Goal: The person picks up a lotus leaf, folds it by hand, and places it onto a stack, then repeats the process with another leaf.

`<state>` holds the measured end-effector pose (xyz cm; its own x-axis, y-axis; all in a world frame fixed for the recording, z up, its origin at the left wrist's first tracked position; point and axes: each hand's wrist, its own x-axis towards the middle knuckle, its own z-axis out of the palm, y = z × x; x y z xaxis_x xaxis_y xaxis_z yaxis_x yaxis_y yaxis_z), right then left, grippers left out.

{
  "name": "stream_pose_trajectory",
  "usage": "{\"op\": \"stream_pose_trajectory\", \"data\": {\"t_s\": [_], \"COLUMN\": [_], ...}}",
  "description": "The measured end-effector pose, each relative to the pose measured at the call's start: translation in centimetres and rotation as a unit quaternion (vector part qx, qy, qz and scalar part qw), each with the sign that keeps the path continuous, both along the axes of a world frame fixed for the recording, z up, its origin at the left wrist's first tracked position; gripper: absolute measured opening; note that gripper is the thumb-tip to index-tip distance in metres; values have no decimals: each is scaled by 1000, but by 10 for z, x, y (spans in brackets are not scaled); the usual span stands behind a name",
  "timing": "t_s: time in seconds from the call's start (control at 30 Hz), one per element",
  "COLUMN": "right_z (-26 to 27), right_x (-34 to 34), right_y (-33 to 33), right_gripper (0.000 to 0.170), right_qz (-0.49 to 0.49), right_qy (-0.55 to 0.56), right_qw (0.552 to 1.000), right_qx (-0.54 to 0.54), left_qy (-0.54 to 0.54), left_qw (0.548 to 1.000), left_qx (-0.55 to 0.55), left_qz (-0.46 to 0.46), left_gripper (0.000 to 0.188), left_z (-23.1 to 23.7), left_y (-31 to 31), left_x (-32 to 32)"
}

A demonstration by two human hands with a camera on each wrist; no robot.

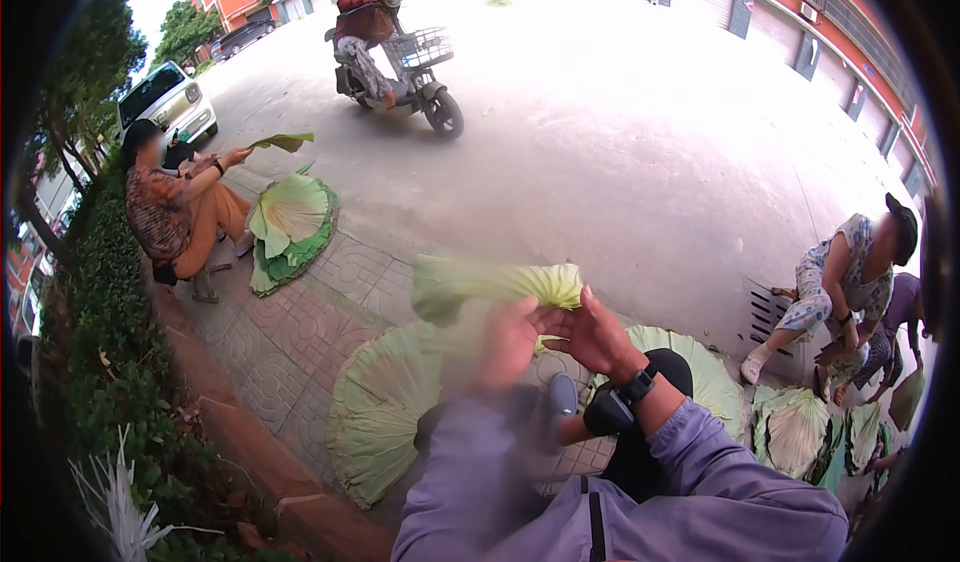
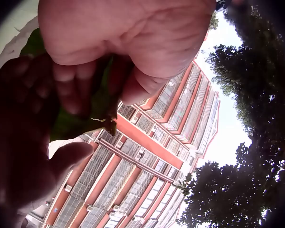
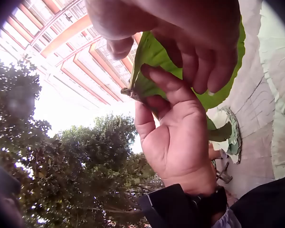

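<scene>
A folded green lotus leaf stretches out in front of both hands, its far part blurred. My left hand, also blurred in the head view, grips the leaf near its gathered end. Beside it, my right hand holds the same end between thumb and fingers. From the right wrist, the leaf shows a small brownish stub at its tip, close to the curled fingers of the left hand. Large flat lotus leaves lie at my left knee, and another leaf spreads by my right knee.
Across the paving at left, a seated person holds a leaf beside a leaf stack. Someone rides a scooter on the road. At right, another seated person is near more leaves. A curb and hedge border my left.
</scene>
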<state>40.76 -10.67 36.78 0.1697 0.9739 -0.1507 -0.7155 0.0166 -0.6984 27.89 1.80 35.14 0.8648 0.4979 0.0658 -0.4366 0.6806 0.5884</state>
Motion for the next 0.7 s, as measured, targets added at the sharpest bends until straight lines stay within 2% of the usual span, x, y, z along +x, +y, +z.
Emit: {"op": "stream_pose_trajectory", "data": {"t_s": [0.1, 0.2, 0.3, 0.4, 0.57, 0.63, 0.7], "right_z": [-26, -28, -31, -31, -48, -38, -59], "right_x": [18, 21, 22, 24, 42, 43, 59], "right_y": [2, 0, -3, -2, -2, -1, 4], "right_gripper": [53, 43, 37, 30, 15, 11, 10], "right_qz": [-3, -40, -74, -84, -77, -102, -108], "right_qy": [41, 51, 76, 86, 88, 74, 72], "right_qw": [999, 998, 993, 990, 987, 983, 981], "right_qx": [8, -22, -57, -70, -110, -136, -142], "left_qy": [68, 150, 229, 312, 326, 335, 340], "left_qw": [996, 972, 964, 938, 921, 909, 901], "left_qx": [44, 175, 132, 138, 212, 246, 271], "left_qz": [36, 44, 24, 68, 17, 5, 10], "left_gripper": [37, 35, 32, 29, 31, 34, 38], "left_z": [-2, -1, 1, 2, 7, -3, -18], "left_y": [-4, -5, -6, -14, -12, -12, -15], "left_x": [3, 3, 2, 6, 3, 4, 6]}}
